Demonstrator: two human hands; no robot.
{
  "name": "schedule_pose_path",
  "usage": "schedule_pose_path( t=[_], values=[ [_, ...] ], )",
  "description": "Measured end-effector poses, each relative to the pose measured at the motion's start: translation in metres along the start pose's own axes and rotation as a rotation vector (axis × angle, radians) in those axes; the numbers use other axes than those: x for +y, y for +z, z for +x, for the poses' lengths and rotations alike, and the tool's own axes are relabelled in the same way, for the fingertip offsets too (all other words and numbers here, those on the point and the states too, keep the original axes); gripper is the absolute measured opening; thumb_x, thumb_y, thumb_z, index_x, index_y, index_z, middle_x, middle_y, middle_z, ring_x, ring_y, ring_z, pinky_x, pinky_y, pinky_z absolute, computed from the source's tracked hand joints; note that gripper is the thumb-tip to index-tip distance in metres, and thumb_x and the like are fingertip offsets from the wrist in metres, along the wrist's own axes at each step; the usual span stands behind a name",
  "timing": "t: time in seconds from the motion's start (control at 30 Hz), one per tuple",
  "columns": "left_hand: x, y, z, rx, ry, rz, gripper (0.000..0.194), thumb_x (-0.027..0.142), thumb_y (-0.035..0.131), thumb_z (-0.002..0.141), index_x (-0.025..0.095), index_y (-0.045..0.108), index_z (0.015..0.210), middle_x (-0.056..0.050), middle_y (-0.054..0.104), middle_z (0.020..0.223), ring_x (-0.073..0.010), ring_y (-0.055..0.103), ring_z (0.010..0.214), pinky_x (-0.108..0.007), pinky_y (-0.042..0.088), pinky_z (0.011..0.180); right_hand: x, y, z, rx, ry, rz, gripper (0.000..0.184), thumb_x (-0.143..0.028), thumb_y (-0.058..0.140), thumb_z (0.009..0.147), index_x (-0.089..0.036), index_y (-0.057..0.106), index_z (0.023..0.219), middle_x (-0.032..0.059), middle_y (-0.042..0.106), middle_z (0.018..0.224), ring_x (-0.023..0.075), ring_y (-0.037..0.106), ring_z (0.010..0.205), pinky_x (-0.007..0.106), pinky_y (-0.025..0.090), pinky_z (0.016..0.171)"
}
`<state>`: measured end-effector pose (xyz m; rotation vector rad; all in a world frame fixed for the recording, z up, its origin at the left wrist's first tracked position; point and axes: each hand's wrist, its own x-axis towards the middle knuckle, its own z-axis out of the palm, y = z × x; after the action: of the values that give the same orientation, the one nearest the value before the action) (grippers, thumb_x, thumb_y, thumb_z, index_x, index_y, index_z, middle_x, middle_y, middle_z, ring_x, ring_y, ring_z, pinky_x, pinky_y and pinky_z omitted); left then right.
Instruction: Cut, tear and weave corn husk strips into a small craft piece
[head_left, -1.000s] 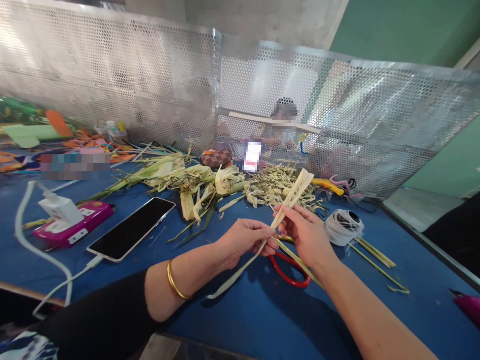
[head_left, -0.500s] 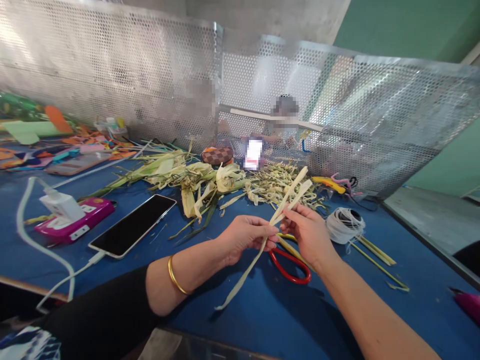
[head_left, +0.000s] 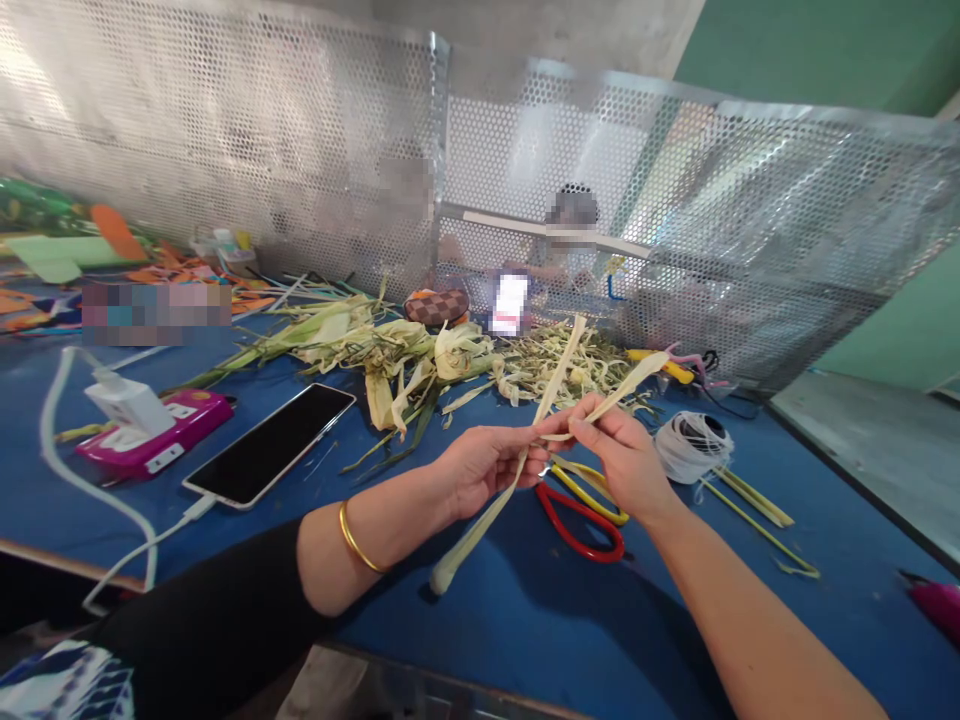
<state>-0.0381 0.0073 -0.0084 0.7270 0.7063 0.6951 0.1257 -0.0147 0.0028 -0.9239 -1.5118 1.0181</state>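
Note:
Pale strips of corn husk [head_left: 556,385] cross between my two hands above the blue table. My left hand [head_left: 491,465], with a gold bangle at the wrist, pinches the strips where they cross; one end hangs down toward the table's front. My right hand [head_left: 611,440] is closed on another strip that sticks out to the upper right. Below the hands lies a pair of scissors [head_left: 577,530] with one red and one yellow handle loop; its blades are mostly hidden by my left hand. Beside my right hand is a spool of white string [head_left: 691,447].
Corn husks [head_left: 390,355] lie heaped behind the hands. To the left are a black-screened phone [head_left: 270,445] on a cable and a magenta power strip [head_left: 154,440]. A perforated metal screen [head_left: 322,150] bounds the back, with a person [head_left: 571,240] behind it. Cut stems [head_left: 757,500] lie right.
The two upper strip ends have spread apart: my right hand has bent one over to the right while the other points up. The lower end now looks wider.

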Motion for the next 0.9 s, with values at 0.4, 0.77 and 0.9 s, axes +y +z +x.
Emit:
schedule_pose_path(
  t=[0.4, 0.77, 0.9],
  values=[
    [-0.001, 0.005, -0.001, 0.089, 0.02, 0.023, 0.009, 0.012, 0.06, 0.078, 0.008, 0.066, 0.072, -0.003, 0.062, 0.056, -0.0079, 0.055, 0.047, -0.018, 0.05, 0.053, 0.015, 0.003, 0.007, 0.388, 0.175, 0.003, 0.035, -0.048, 0.071, 0.066, -0.017, 0.055, 0.062, -0.004, 0.054, 0.048, 0.0121, 0.053, 0.045, 0.025, 0.043, 0.048],
    [-0.004, 0.006, -0.003, 0.083, 0.076, 0.224, 0.012, 0.017, 0.068, 0.074, 0.008, 0.065, 0.065, -0.006, 0.065, 0.058, -0.0084, 0.056, 0.045, -0.02, 0.048, 0.05, 0.028, 0.002, 0.008, 0.245, 0.49, -0.223, 0.036, -0.045, 0.064, 0.064, -0.02, 0.044, 0.047, -0.0052, 0.043, 0.036, 0.0089, 0.038, 0.034, 0.024, 0.03, 0.04],
    [-0.004, 0.006, -0.002, 0.133, 0.067, 0.227, 0.014, 0.018, 0.067, 0.075, 0.01, 0.064, 0.064, -0.004, 0.065, 0.057, -0.0083, 0.056, 0.045, -0.02, 0.047, 0.049, 0.016, -0.007, 0.007, 0.379, 0.244, -0.694, 0.041, -0.047, 0.063, 0.07, -0.02, 0.046, 0.045, -0.0055, 0.037, 0.037, 0.0089, 0.034, 0.038, 0.024, 0.024, 0.043]
  ],
)
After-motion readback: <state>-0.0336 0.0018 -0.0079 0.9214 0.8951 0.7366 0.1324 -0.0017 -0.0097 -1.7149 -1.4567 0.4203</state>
